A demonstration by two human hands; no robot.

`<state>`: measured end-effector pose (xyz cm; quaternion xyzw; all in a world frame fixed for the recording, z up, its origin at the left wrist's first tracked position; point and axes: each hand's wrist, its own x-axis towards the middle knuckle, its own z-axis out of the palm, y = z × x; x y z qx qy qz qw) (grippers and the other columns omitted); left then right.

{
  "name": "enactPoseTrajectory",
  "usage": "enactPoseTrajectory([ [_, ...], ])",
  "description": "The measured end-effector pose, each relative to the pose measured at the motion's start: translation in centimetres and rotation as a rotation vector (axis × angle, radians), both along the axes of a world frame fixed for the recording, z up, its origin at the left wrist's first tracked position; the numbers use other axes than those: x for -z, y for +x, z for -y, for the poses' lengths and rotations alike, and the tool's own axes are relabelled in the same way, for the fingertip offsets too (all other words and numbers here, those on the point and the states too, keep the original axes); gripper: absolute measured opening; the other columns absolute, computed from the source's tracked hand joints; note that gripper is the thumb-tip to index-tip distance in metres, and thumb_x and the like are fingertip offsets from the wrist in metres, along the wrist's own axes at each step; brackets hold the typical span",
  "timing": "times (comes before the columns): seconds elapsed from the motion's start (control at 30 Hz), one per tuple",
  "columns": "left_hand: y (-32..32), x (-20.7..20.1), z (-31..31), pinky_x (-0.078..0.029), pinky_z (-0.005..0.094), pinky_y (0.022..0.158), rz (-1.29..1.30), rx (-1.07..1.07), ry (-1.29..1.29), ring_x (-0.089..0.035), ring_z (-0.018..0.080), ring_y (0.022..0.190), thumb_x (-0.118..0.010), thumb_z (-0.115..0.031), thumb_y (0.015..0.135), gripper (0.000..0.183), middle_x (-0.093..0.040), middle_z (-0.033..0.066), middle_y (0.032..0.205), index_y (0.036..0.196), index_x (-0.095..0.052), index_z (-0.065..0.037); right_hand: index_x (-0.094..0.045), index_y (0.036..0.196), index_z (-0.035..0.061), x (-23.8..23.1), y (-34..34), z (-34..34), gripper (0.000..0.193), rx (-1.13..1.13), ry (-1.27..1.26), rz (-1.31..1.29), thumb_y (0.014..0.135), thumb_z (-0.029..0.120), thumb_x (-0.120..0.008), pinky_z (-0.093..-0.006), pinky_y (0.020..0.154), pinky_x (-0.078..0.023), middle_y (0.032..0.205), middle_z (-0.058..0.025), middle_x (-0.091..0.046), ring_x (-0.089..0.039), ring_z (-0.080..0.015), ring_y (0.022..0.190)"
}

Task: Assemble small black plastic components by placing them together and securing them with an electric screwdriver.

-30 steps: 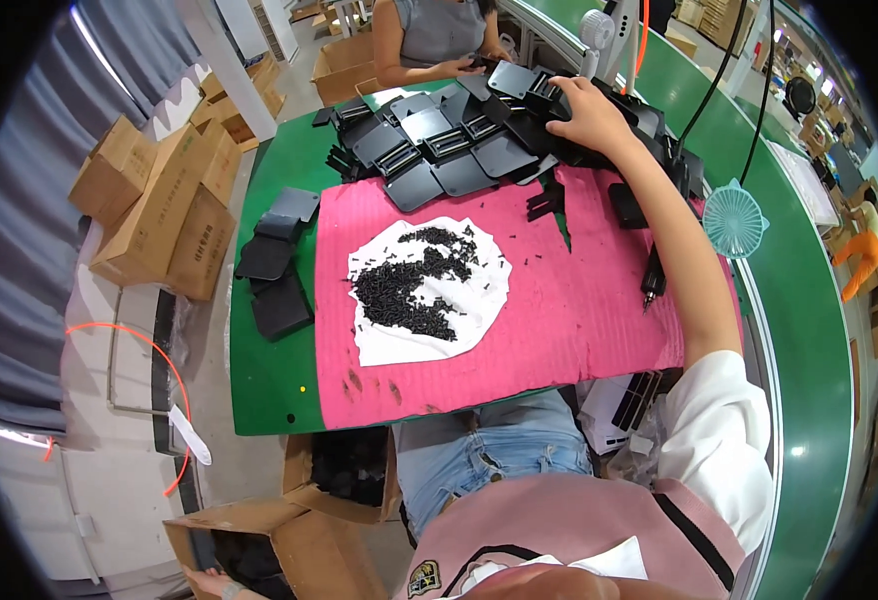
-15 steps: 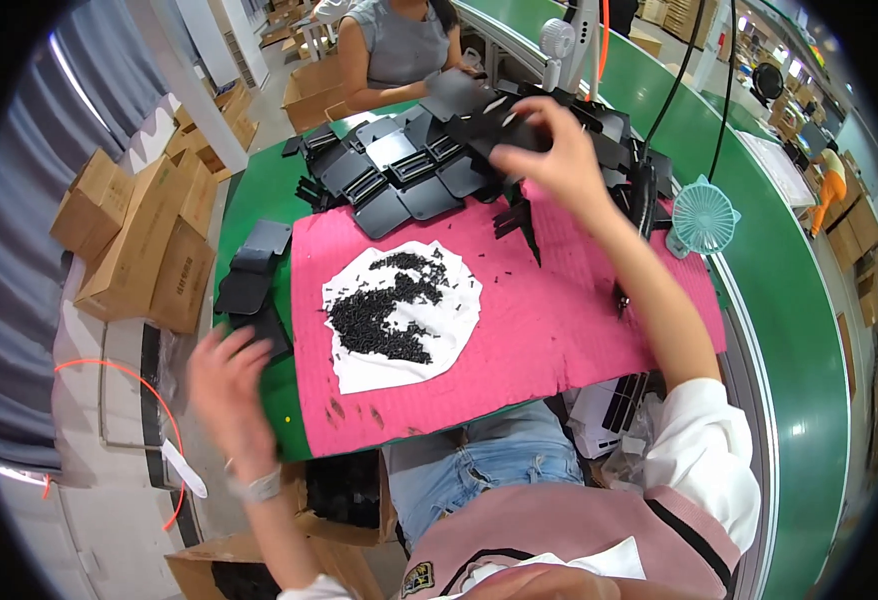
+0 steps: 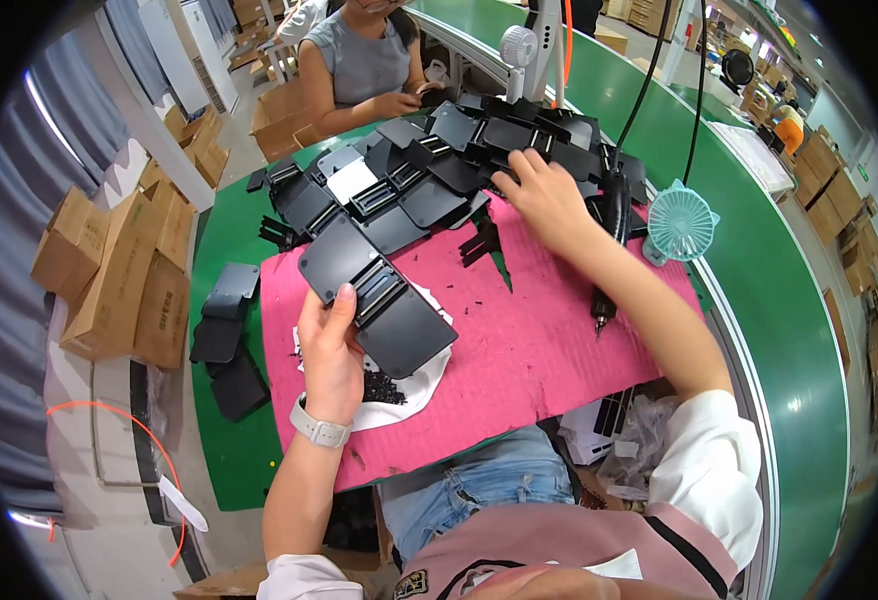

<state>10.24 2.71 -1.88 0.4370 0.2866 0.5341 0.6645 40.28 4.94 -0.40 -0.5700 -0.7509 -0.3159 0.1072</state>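
My left hand [image 3: 331, 362] grips a black two-plate plastic part [image 3: 406, 333] by its edge, thumb on top beside the slotted middle section. The part is tilted above a white cloth [image 3: 425, 388] and covers much of it. Small black pieces [image 3: 383, 388] lie on the cloth, partly hidden. At the front edge of a heap of similar black parts [image 3: 399, 228], my right hand [image 3: 551, 205] reaches in with fingers apart and slightly bent. I see nothing held in it.
Under the cloth lies a pink sheet [image 3: 519, 350] on a green table [image 3: 234, 470]. A black electric screwdriver [image 3: 614, 235] hangs at right by a teal fan [image 3: 681, 223]. Several black plates [image 3: 231, 340] lie at left. Across the table sits another person [image 3: 357, 70].
My left hand has come in from the left side and now holds a black part over the cloth. My right hand has drawn slightly back and down at the heap. The view has shifted.
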Motion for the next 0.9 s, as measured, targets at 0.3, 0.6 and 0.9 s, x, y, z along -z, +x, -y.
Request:
enactPoseTrajectory([
  [0.3, 0.1, 0.1, -0.1, -0.043, 0.0255, 0.085, 0.013, 0.093, 0.014, -0.056, 0.0118, 0.098, -0.061, -0.021, 0.091, 0.039, -0.060, 0.0045, 0.110, 0.124, -0.049, -0.002, -0.063, 0.068, 0.0031, 0.8, 1.7, -3.7, 0.008, -0.083, -0.008, 0.056, 0.068, 0.010, -0.060, -0.0359, 0.065, -0.048, 0.089, -0.0094, -0.055, -0.056, -0.0251, 0.087],
  [0.6, 0.0, 0.4, 0.4, -0.045, 0.0287, 0.089, -0.004, 0.081, 0.092, -0.053, 0.0144, 0.105, -0.066, -0.021, 0.088, 0.049, -0.054, 0.0066, 0.119, 0.128, -0.043, -0.003, -0.054, 0.115, -0.0060, -3.7, -9.2, 5.7, 0.035, -0.483, -0.481, -1.820, 0.082, 0.000, -0.064, -0.0232, 0.053, -0.052, 0.084, -0.0084, -0.061, -0.065, -0.0146, 0.065],
  [0.9, 1.0, 0.8, 1.1, -0.043, 0.0312, 0.094, 0.015, 0.080, 0.198, -0.054, 0.0172, 0.108, -0.069, -0.021, 0.086, 0.051, -0.054, 0.0098, 0.117, 0.124, -0.042, 0.000, -0.058, 0.101, -0.0048, -1.1, -12.6, 7.0, 0.028, -0.378, -0.402, -1.567, 0.078, 0.005, -0.070, -0.0201, 0.056, -0.048, 0.083, -0.0078, -0.065, -0.060, -0.0063, 0.062],
])
